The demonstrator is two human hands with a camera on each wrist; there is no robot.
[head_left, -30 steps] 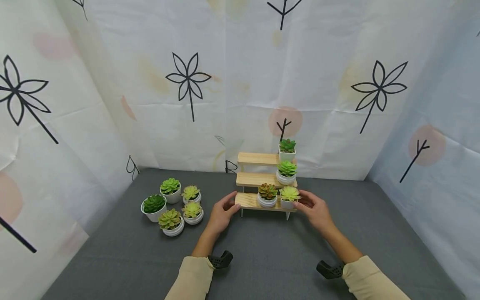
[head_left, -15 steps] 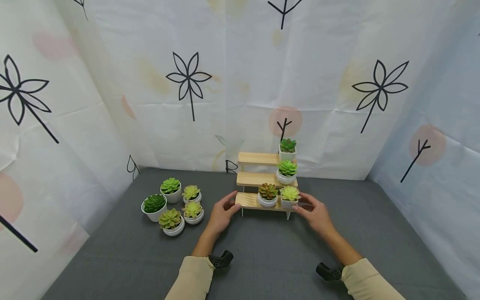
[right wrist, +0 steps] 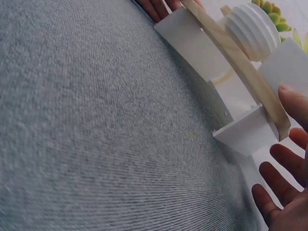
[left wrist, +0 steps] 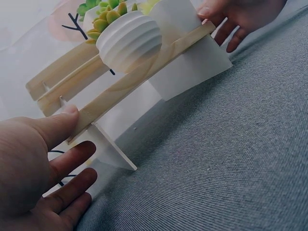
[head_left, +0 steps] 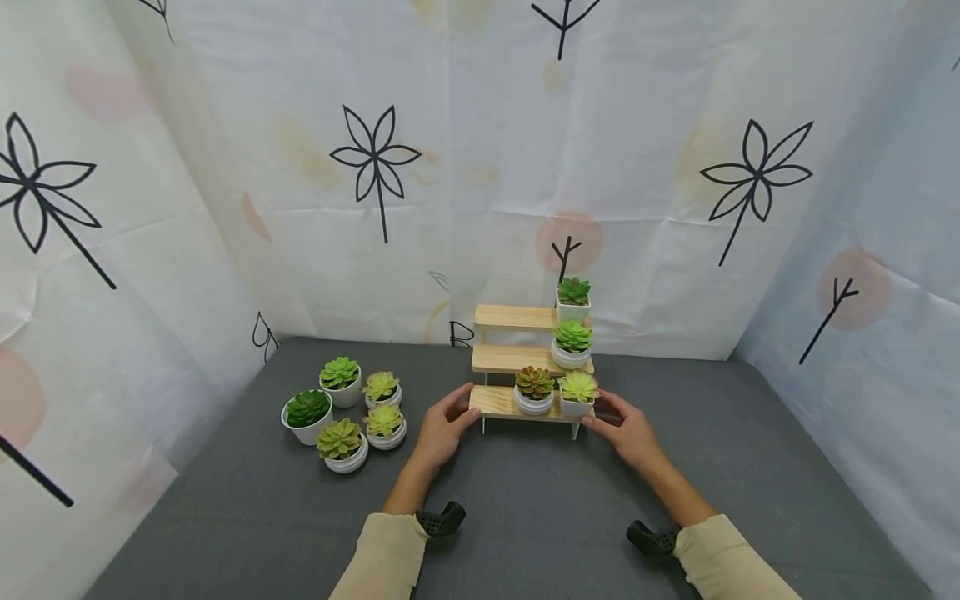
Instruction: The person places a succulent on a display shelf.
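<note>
A three-tier wooden plant stand on white legs stands on the grey cloth. My left hand pinches the left end of its lowest step, thumb on top and index finger below. At the right end of that step is a yellow-green succulent in a white pot. My right hand is beside it, thumb tip right at the pot and the other fingers loosely spread past the step's end. To the pot's left sits a reddish-brown succulent in a ribbed white pot. Green potted succulents occupy the upper steps' right ends.
Several potted succulents form a group on the left of the cloth: a dark green one, a bright green one and yellow-green ones. A patterned white curtain hangs behind and at both sides of the grey cloth.
My right hand has shifted slightly down and left, its fingers drawing lower beside the end pot. My left hand stays at the step's left end, and the plants keep their places.
</note>
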